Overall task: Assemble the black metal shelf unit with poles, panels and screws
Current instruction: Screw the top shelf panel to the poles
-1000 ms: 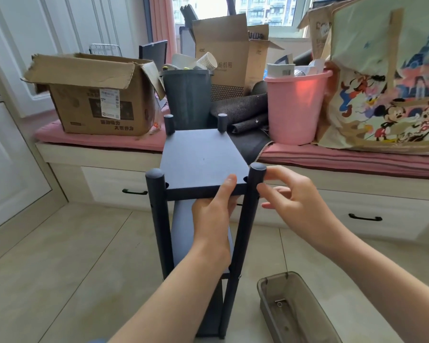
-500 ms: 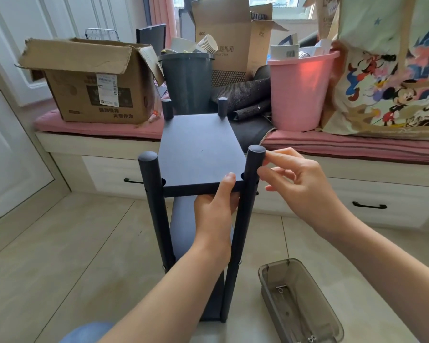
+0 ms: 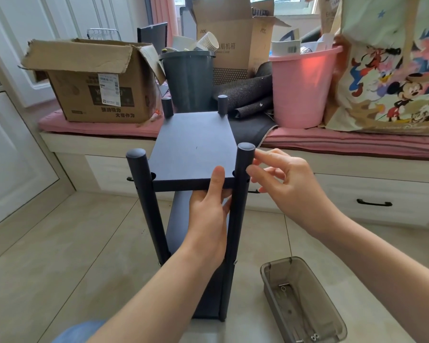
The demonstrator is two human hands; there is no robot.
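The black shelf unit stands upright on the tiled floor, with its top panel (image 3: 193,144) set between four poles. My left hand (image 3: 208,219) grips the panel's near edge, thumb on top and fingers underneath. My right hand (image 3: 287,186) is at the near right pole (image 3: 243,159), its index finger and thumb touching the pole's right side just below the cap, close to a small side hole. Nothing is visible between those fingers. The near left pole (image 3: 144,194) stands free. A lower panel (image 3: 181,214) shows beneath.
A smoky clear plastic tray (image 3: 332,318) with a few screws (image 3: 312,337) lies on the floor at the lower right. Behind the shelf runs a window bench with drawers, crowded with a cardboard box (image 3: 94,90), a dark bin (image 3: 188,80), a pink bucket (image 3: 302,90) and a printed bag (image 3: 391,70).
My right hand has moved left until its fingertips reach the near right pole. My left hand keeps its hold on the panel edge. The view has tilted down slightly.
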